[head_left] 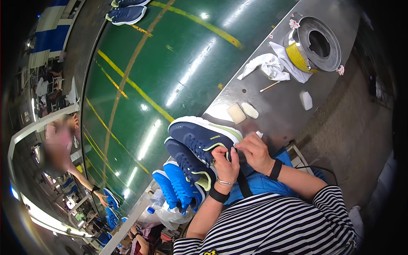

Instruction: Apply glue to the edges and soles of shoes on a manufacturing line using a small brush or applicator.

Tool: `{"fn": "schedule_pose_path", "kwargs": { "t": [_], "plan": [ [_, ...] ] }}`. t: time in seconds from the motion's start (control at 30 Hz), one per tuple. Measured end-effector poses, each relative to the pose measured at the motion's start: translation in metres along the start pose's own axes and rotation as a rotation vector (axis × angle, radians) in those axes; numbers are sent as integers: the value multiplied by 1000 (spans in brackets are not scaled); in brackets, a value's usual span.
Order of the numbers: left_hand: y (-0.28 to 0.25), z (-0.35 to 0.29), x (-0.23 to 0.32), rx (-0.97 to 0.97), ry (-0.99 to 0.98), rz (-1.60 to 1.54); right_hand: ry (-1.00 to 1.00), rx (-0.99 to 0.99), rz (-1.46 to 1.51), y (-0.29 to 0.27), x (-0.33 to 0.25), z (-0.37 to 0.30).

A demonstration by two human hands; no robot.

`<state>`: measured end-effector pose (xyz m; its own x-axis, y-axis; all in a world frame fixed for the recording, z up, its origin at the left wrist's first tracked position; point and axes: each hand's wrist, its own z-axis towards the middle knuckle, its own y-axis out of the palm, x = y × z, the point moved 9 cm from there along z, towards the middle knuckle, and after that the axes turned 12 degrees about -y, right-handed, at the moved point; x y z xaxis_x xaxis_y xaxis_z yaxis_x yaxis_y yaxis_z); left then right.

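1. The left hand [225, 165], just right of the frame's centre, is closed on the heel end of a navy sneaker [204, 135], with the fingers curled over the collar.
2. The right hand [255, 152] sits just beside it to the right, with fingertips pinched at the same heel; it too is gripping the shoe. What the fingertips pinch there is too small to make out.
3. The navy sneaker has a white sole and lime-yellow trim. It lies on its side at the centre of the frame, toe pointing toward the upper left, at the edge of a grey metal worktable [289, 106].
4. A second navy sneaker [187, 163] lies just below and touches it.
5. Lower left of that, a pair of bright blue sneakers [178, 187] rests beside the green conveyor belt [170, 63], which fills the upper left and centre and carries yellow lines.
6. On the worktable, in the upper right of the frame, stand a round metal drum with a yellow band [316, 44], a crumpled white cloth [272, 66] and a thin stick [270, 86].
7. Nearer the shoes lie two pale blocks [242, 112].
8. Two more dark blue shoes [126, 10] sit on the belt at the top edge.
9. A co-worker's hand [102, 197] reaches toward blue shoes at the lower left.
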<state>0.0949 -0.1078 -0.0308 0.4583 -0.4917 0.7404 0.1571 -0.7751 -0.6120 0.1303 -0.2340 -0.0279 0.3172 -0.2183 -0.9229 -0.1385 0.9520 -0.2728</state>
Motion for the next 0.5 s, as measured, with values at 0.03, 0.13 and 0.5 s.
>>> {"fn": "schedule_pose_path", "kwargs": {
  "t": [0.03,0.13,0.5],
  "plan": [
    [0,1,2,-5,7,4,-1,27,7,-2,-1,-4],
    [0,6,10,-17,14,38,-3,-64,14,0,1,-21],
    [-68,28,53,123,-26,-213,-107,8,175,-30,-69,32]
  ]
}}
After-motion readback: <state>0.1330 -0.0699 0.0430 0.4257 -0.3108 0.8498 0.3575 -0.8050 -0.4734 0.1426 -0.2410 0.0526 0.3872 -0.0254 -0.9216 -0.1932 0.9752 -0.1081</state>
